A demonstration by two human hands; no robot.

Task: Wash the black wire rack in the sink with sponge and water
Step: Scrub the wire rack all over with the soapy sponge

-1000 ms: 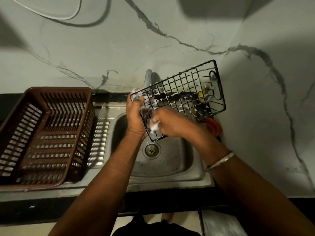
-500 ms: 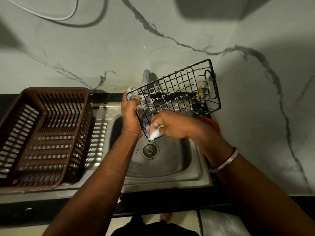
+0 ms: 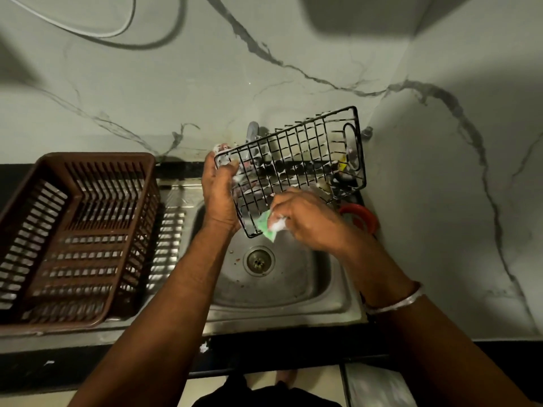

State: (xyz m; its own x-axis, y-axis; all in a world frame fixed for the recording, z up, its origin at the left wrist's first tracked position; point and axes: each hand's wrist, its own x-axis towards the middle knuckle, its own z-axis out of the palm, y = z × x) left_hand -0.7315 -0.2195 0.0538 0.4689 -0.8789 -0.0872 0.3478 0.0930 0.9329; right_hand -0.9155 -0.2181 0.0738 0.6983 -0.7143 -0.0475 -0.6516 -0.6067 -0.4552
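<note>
A foamy green sponge is pinched by the curled fingers of the right hand and pressed against the lower corner of the black wire rack. The rack's upper left corner is gripped by the left hand, so it is held tilted above the steel sink, in front of the tap. With suds on wire and skin, that one-cornered hold may be judged liable to slip under a hard scrub, and the rack could then be dropped into the basin or knocked against the red item behind it; no brand, label or writing can be read.
</note>
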